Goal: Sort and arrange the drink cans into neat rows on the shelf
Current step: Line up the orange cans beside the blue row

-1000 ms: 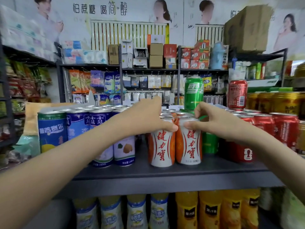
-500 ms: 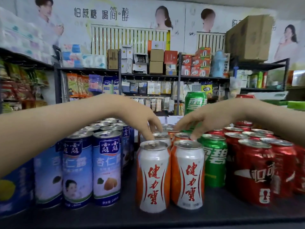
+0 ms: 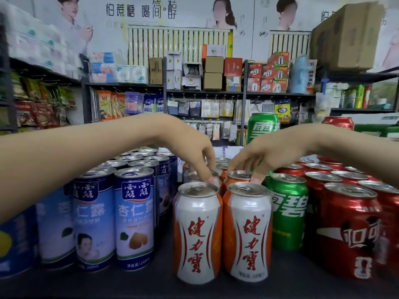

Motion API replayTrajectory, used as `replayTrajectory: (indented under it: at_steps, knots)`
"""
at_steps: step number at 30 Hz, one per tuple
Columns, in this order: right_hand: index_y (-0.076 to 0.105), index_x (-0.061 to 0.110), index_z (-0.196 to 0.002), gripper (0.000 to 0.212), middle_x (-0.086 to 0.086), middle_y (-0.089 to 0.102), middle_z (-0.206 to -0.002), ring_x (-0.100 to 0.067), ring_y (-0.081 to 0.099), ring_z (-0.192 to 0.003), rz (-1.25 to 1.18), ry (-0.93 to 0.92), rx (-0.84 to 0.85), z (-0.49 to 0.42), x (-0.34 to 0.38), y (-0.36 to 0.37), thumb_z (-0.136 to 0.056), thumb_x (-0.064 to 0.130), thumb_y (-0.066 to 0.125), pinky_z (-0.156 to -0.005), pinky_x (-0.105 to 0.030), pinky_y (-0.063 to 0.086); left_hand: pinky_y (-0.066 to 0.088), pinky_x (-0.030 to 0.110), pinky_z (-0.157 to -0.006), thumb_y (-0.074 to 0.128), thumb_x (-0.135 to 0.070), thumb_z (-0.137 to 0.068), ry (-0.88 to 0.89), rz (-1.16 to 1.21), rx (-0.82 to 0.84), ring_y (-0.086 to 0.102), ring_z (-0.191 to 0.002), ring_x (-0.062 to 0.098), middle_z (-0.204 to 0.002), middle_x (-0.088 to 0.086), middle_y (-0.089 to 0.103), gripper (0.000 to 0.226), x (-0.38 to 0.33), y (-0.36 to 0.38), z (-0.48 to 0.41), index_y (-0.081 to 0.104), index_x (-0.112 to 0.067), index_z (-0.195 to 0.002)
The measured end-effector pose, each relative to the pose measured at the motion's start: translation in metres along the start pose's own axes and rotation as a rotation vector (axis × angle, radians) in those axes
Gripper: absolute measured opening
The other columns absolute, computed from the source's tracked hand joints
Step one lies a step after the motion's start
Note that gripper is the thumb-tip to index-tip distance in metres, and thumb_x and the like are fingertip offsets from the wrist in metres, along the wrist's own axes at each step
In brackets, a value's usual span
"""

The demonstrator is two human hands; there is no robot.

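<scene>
orange-white cans [image 3: 197, 231] stand on the shelf [image 3: 151, 285]. right hand [image 3: 267, 156] pinches a second-row can [image 3: 238, 176] top; left hand [image 3: 192, 149] fingertips on its neighbour [image 3: 193, 177], grip unclear. blue cans [image 3: 133, 214] flank left, green can [image 3: 288, 212], red cans [image 3: 349, 229] right.

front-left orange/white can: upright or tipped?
Upright. The front-left orange-and-white can stands on its base on the shelf, lid level on top, label characters running straight down, parallel to the matching can beside it.

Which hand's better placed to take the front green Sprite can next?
Right, likely. The right hand pinches the second-row orange can beside the front green Sprite can; the left hand would have to cross over.
</scene>
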State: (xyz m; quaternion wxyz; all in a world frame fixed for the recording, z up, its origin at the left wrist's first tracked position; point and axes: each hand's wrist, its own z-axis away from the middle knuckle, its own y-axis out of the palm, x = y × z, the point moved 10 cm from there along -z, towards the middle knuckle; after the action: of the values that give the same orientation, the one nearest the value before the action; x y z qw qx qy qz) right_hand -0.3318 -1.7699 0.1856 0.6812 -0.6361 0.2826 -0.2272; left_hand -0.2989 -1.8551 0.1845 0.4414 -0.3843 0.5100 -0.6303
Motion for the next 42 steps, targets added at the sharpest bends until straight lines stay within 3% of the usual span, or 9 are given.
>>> replayTrajectory:
  at_steps: [5,9,15,21,24,28,32,36,42]
  knots:
    - [0.049,0.033,-0.133,0.048,0.008,0.052,-0.121,-0.005,0.051,-0.107,-0.076,-0.070,0.151,-0.004,0.014,0.010,-0.088,0.029,0.064,-0.081,-0.009,0.038,0.047,0.019,-0.079,0.072,-0.032,-0.080,-0.016,0.080,0.041,0.063,-0.083,0.006,-0.085,-0.010,0.066,0.037,0.014,0.001,-0.003,0.062,-0.020,-0.114]
    - [0.046,0.032,-0.135,0.048,0.009,0.044,-0.125,0.004,0.046,-0.101,-0.050,-0.084,0.169,-0.007,0.021,0.011,-0.090,0.025,0.061,-0.077,-0.003,0.040,0.047,0.016,-0.070,0.071,-0.029,-0.082,0.003,0.111,0.030,0.062,-0.065,-0.008,-0.089,-0.010,0.066,0.038,0.012,0.002,-0.004,0.062,-0.020,-0.117]
    - [0.042,0.046,-0.135,0.053,0.025,0.051,-0.125,0.012,0.050,-0.106,-0.216,-0.095,0.066,0.020,0.029,-0.006,-0.085,0.041,0.059,-0.094,-0.016,0.043,0.049,0.022,-0.080,0.052,-0.062,-0.079,0.029,0.015,-0.138,0.062,-0.088,0.000,-0.099,-0.018,0.063,0.038,0.005,-0.014,0.028,0.061,-0.039,-0.108]
    - [0.045,0.063,-0.120,0.055,0.032,0.051,-0.126,0.013,0.044,-0.118,-0.246,-0.156,0.202,0.057,0.045,0.015,-0.072,0.055,0.069,-0.095,-0.010,0.034,0.051,0.023,-0.081,0.057,-0.073,-0.054,-0.027,-0.076,0.075,0.063,-0.089,0.001,-0.100,-0.016,0.063,0.069,-0.006,0.019,0.060,0.054,-0.040,-0.115]
    - [0.046,0.059,-0.117,0.052,0.025,0.054,-0.127,0.011,0.046,-0.114,-0.236,-0.157,0.121,0.054,0.047,0.018,-0.076,0.038,0.072,-0.085,0.003,0.033,0.051,0.025,-0.080,0.065,-0.064,-0.065,-0.027,-0.118,-0.010,0.064,-0.084,0.003,-0.092,-0.017,0.064,0.054,-0.010,0.017,0.057,0.055,-0.038,-0.111]
    - [0.046,0.059,-0.117,0.049,0.026,0.049,-0.128,0.004,0.044,-0.120,-0.232,-0.160,0.034,0.054,0.052,0.016,-0.077,0.043,0.069,-0.104,-0.024,0.036,0.049,0.019,-0.072,0.071,-0.055,-0.070,-0.036,-0.083,-0.013,0.063,-0.075,0.001,-0.081,-0.019,0.066,0.042,-0.009,0.015,0.054,0.058,-0.035,-0.105]
    - [0.045,0.058,-0.122,0.053,0.029,0.040,-0.130,0.005,0.039,-0.123,-0.201,-0.112,-0.046,0.064,0.047,0.003,-0.072,0.060,0.060,-0.103,-0.024,0.032,0.049,0.022,-0.081,0.059,-0.067,-0.068,-0.039,-0.142,-0.039,0.061,-0.091,0.002,-0.100,-0.018,0.063,0.054,-0.014,0.006,0.056,0.055,-0.037,-0.113]
    - [0.047,0.038,-0.130,0.050,0.014,0.046,-0.129,-0.001,0.048,-0.111,-0.388,0.058,-0.606,0.081,-0.005,-0.063,-0.083,0.051,0.059,-0.098,-0.028,0.042,0.045,0.018,-0.087,0.050,-0.071,-0.071,-0.006,-0.089,-0.208,0.056,-0.097,-0.004,-0.111,-0.020,0.058,0.058,-0.019,-0.020,0.054,0.053,-0.039,-0.119]
    - [0.011,0.022,-0.150,0.099,-0.012,0.022,-0.154,-0.029,0.034,-0.134,-0.609,0.398,-0.650,0.057,-0.095,-0.065,-0.076,0.052,0.071,-0.108,-0.043,0.033,0.038,0.023,-0.095,0.050,-0.063,-0.082,0.012,-0.070,-0.200,0.052,-0.109,0.002,-0.124,-0.016,0.054,0.056,-0.026,-0.024,0.036,0.049,-0.034,-0.130]
